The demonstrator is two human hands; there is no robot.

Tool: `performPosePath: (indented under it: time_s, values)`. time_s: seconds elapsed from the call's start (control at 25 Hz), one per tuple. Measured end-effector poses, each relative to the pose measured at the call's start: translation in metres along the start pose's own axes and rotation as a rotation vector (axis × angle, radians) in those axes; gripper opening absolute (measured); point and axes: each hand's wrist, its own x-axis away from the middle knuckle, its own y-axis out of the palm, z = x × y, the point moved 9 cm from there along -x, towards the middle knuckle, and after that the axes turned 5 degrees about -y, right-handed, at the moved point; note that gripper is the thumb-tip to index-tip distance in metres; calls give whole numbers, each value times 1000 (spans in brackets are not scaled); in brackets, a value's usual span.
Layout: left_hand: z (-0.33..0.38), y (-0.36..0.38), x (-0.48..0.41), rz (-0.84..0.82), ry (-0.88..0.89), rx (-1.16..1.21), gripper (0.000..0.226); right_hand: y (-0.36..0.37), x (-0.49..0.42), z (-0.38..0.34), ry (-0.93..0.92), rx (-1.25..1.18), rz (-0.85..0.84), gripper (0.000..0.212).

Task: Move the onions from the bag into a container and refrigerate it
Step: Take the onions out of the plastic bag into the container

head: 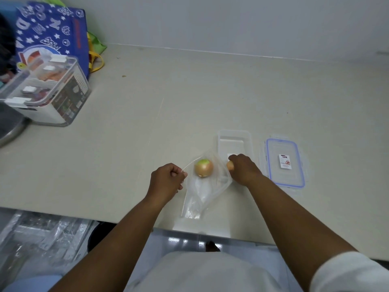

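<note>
A clear plastic bag [197,194] lies on the counter near its front edge, mouth spread open. One yellow-green onion [203,167] sits at the bag's mouth. My left hand [166,182] pinches the bag's left rim. My right hand [244,168] is closed around a second onion [230,165], of which only a small orange part shows, right at the near end of the clear rectangular container [233,142]. The container stands open just beyond the bag. Its lid [284,163], with a blue seal and a small label, lies flat to the right.
A large lidded storage box [48,95] with packaged items stands at the far left, in front of a blue patterned shopping bag [52,32]. A metal bowl's rim [10,129] shows at the left edge. The beige counter [147,123] ends near my body.
</note>
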Motion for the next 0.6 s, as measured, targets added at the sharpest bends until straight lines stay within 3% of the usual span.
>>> performPosePath:
  time_s: [0.24, 0.36, 0.44, 0.48, 0.56, 0.6]
  values:
    - [2, 3, 2, -2, 4, 0, 10, -7, 9, 4, -22, 4, 47, 52]
    - [2, 3, 2, 1, 7, -5, 10, -48, 41, -15, -92, -133, 355, 44]
    - [2, 2, 2, 6, 4, -5, 10, -76, 79, -49, -323, -201, 633, 27]
    - [2, 1, 2, 10, 5, -4, 10, -79, 94, -71, -464, -188, 676, 21]
    - [4, 0, 1, 15, 11, -10, 10, -57, 98, -107, -625, -147, 494, 21]
    - [4, 0, 1, 16, 14, -12, 10, -36, 89, -117, -598, -100, 330, 28]
